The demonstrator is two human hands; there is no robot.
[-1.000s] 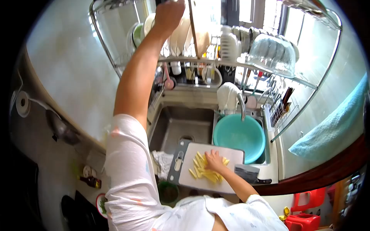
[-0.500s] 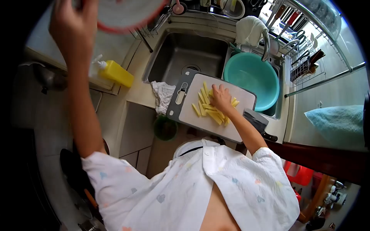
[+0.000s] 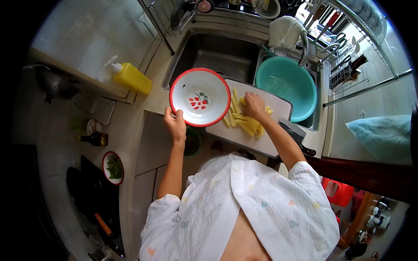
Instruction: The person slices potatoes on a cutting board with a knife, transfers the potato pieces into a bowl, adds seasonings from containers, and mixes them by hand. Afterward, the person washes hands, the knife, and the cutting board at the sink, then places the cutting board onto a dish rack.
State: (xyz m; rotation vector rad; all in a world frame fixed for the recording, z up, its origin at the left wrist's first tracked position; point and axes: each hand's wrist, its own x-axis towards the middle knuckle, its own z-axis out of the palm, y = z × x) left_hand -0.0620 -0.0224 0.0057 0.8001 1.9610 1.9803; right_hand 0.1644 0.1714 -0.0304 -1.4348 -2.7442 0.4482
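Many yellow strips (image 3: 246,126) lie loosely piled on the cutting board (image 3: 281,107), and with no large uncut piece in sight, the cutting looks done. The knife (image 3: 291,129) is out of hand beside the board's right edge. The left hand (image 3: 176,126) has a narrow grip on the rim of a red-edged bowl (image 3: 200,98), held up near the board's left side; no strips show in it, so none look moved over. The right hand (image 3: 254,104) rests its fingers on the strips, but whether its grip has closed on any, I cannot tell.
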